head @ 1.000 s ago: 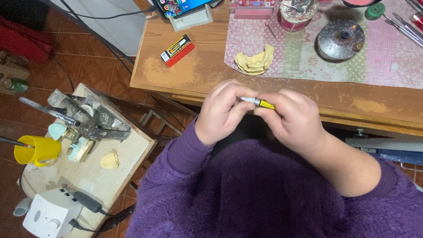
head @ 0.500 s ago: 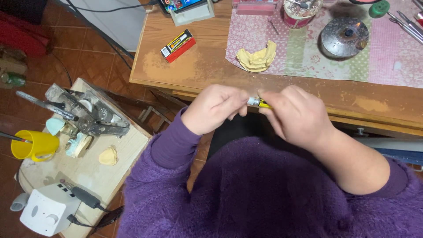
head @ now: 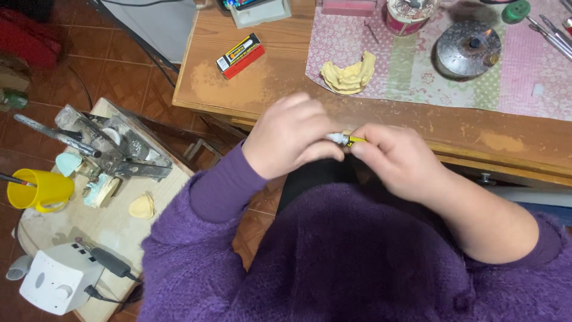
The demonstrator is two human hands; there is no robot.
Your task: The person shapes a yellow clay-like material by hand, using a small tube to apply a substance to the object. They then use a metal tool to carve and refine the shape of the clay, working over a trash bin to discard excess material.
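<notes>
My left hand (head: 292, 136) and my right hand (head: 396, 158) meet in front of my chest, just off the wooden table's front edge (head: 453, 152). Between them is a small yellow tube (head: 351, 140) with a white tip. The right hand holds the tube's yellow body; the left hand's fingertips pinch the white tip end. Most of the tube is hidden inside the fingers. A yellow dental plaster cast (head: 350, 74) lies on the patterned cloth (head: 417, 65) beyond my hands.
A red and yellow box (head: 240, 55) lies on the table's left part. A round metal dish (head: 466, 49) and tools sit at the back right. A low side stand (head: 89, 238) at my left carries a metal press, a yellow cup (head: 39, 189), small casts and a white motor unit (head: 56, 277).
Both hands with the tube have shifted slightly left and up in view. The left hand's fingers have closed more tightly over the tube's tip.
</notes>
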